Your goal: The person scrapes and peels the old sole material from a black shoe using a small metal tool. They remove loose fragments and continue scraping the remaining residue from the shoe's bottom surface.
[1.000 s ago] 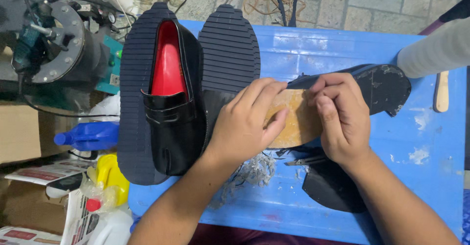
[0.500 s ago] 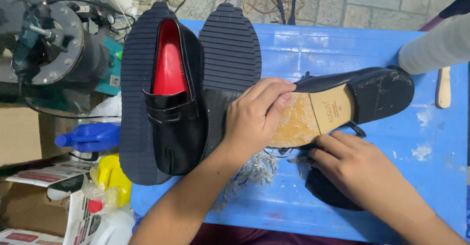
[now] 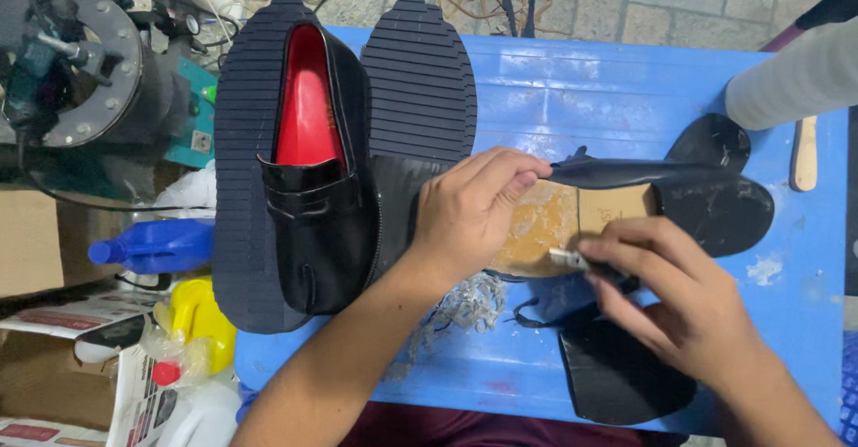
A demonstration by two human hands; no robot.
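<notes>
On the blue bench (image 3: 626, 80), the left hand (image 3: 469, 219) pressed down flat on an upturned shoe (image 3: 617, 201), fingers spread over the tan, scraped middle of its sole. The shoe lay at three o'clock from a black loafer (image 3: 313, 206) resting on ribbed soles (image 3: 420, 80). The right hand (image 3: 688, 308), at five o'clock from the left, pinched a small metal-tipped tool (image 3: 572, 259), its tip touching the tan patch. With the tip so near the left fingers, a slip could have nicked them; loose pressure could have let the shoe roll. A peeled sole piece (image 3: 617, 375) lay at six o'clock.
</notes>
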